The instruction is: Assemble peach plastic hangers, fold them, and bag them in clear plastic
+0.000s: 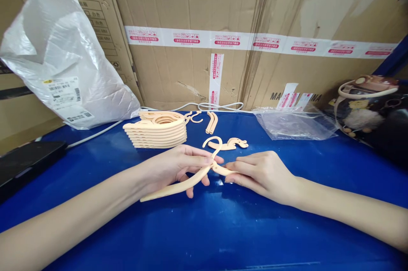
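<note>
Between my hands is a cream plastic folding hanger (178,187), its two arms spread and its hook (219,141) curving up. My left hand (180,162) pinches it near the central joint, thumb on top and the other fingers partly behind. At the opposite side, my right hand (263,173) grips the right arm of the hanger, whose end is hidden in the fingers. Just behind the hook lies a folded hanger piece (234,143) on the blue table (204,232). A stack of folded cream hangers (156,133) stands behind my left hand.
Loose curved cream pieces (211,122) and a hook (196,117) lie beside the stack. A white plastic bag (66,58) leans on cardboard boxes (191,3). Clear plastic bags (296,124), a dark bag (363,109) and a black device (32,165) with a white cable surround the work area.
</note>
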The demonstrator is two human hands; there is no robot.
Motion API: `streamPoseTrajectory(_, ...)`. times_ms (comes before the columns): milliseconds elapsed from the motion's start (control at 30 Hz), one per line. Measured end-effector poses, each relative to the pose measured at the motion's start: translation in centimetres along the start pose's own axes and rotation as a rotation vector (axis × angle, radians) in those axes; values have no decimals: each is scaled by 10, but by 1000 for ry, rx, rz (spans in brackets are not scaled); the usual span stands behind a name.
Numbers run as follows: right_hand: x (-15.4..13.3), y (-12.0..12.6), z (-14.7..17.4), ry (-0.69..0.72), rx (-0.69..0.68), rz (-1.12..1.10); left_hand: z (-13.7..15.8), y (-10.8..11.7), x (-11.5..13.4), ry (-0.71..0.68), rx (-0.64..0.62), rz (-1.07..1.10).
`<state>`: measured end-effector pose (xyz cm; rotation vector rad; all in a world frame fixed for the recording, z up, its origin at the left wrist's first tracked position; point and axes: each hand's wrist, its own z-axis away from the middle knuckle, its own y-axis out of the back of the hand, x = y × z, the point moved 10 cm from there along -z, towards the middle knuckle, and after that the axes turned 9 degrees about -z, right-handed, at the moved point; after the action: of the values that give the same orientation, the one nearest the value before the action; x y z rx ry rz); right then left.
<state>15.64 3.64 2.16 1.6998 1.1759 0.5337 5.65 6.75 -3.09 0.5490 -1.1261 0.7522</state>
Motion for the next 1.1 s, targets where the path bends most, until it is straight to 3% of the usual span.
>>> streamPoseTrajectory(300, 6, -5, 0, -55, -58, -24, 1, 5, 6, -69, 99, -107)
streamPoseTrajectory(633, 11, -7, -1, -102, -77, -90, -2, 5, 7, -48, 153, -282)
streamPoseTrajectory(733, 14, -9, -2, -119, -88, -94, -1, 2, 14, -144, 156, -500)
streamPoseTrajectory(867, 17, -5, -2, -125, -54, -23, 13, -8, 36, -351, 286, -1060)
streamPoseTrajectory(933, 16, 1, -2, -101, -23, 15, 17, -17, 38, -415, 290, -1270)
streamPoseTrajectory(1100, 13, 27, -5, -50, 151, 146, 14, -19, 32, -395, 304, -1431)
